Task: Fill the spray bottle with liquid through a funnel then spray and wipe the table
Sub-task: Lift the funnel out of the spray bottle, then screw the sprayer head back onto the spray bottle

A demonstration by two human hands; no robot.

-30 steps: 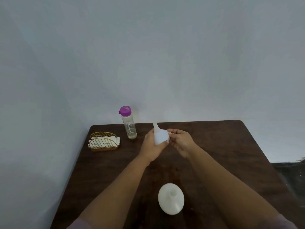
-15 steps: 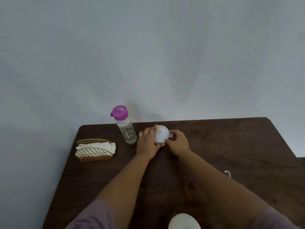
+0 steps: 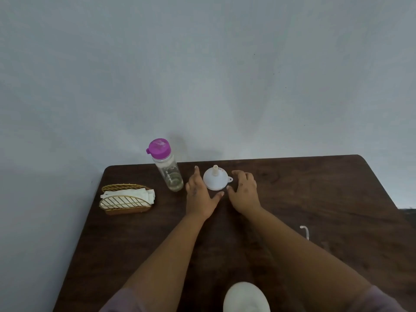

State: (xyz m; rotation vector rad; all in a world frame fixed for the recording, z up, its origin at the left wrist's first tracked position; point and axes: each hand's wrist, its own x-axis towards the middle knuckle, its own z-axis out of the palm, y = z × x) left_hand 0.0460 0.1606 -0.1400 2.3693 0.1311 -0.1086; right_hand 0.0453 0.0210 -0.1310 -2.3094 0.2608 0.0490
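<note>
At the far side of the table [image 3: 315,199] the funnel [image 3: 215,180] stands upside down, wide mouth on the wood and spout up. My left hand [image 3: 199,194] and right hand [image 3: 244,192] lie on each side of it with fingers spread and relaxed; they grip nothing, and I cannot tell if a fingertip touches the rim. The bottle [image 3: 166,167] with the purple cap stands just left of my left hand; the cap is on, and it seems to have only a little liquid at the bottom. The spray bottle [image 3: 246,298] is near me at the lower edge, only its white rounded top is visible. I judge the task is at its beginning: the funnel is not in the spray bottle, nothing is poured, and spraying and wiping are left. The napkins [image 3: 128,194] wait in the holder [image 3: 125,204] at the left. A small white piece [image 3: 305,231] lies at the right; I cannot tell what it is.
</note>
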